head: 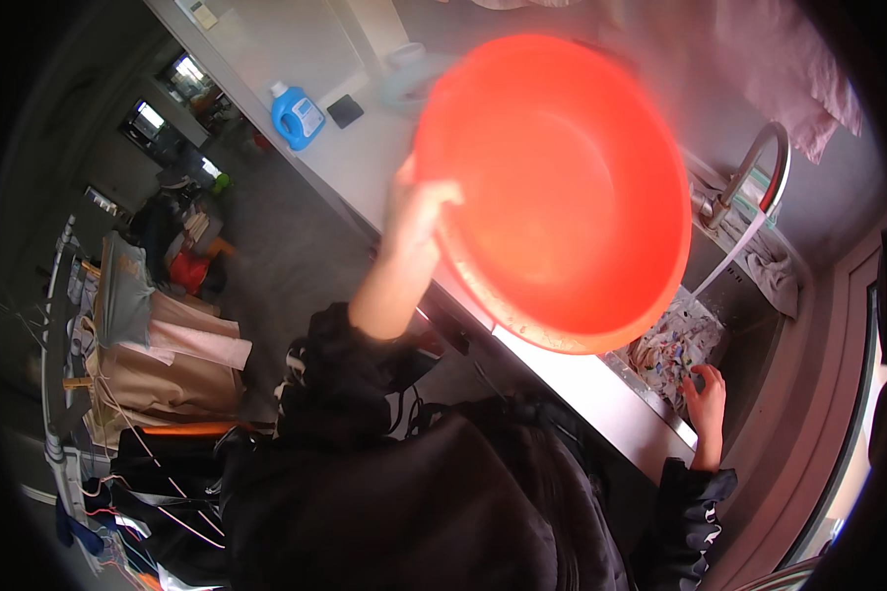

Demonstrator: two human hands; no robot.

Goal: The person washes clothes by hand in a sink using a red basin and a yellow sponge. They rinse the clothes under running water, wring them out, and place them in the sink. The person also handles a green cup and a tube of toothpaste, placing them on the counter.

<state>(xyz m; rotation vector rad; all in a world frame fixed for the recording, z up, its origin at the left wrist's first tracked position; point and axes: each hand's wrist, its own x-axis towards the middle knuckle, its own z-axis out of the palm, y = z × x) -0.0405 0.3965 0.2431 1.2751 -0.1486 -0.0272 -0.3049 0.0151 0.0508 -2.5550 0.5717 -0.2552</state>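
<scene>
My left hand (417,214) grips the rim of a large red plastic basin (547,199), which is tilted and raised above the counter, its inside facing me. My right hand (705,399) is over the metal sink (750,354), fingers apart, beside a wet patterned cloth (676,347) lying in the sink; whether the fingertips touch it is unclear. Water runs onto the cloth from the curved metal faucet (772,148).
On the counter (369,166) stand a blue detergent bottle (296,116) and a small dark square item (345,111). Pink fabric (769,59) hangs beyond the sink. A grey cloth (772,277) lies on the sink's far edge. Laundry hangs on a drying rack (55,369) at the left.
</scene>
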